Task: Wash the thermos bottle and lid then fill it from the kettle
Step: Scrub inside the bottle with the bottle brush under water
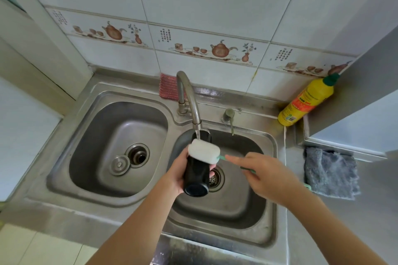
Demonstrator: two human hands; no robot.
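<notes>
My left hand [179, 173] grips a black thermos bottle [197, 175] over the right sink basin [254, 206], its base toward me and its mouth tilted up under the faucet [190, 101]. A thin stream of water runs from the spout onto it. My right hand [263, 171] holds the green handle of a sponge brush [203, 150]; its white sponge head lies across the bottle's upper side. No lid and no kettle are in view.
The left basin [97, 157] holds a loose drain plug [119, 165] beside its open drain. A pink scrub pad [168, 86] leans behind the faucet. A yellow detergent bottle [305, 101] stands in the right corner, and a grey cloth [331, 172] lies on the right counter.
</notes>
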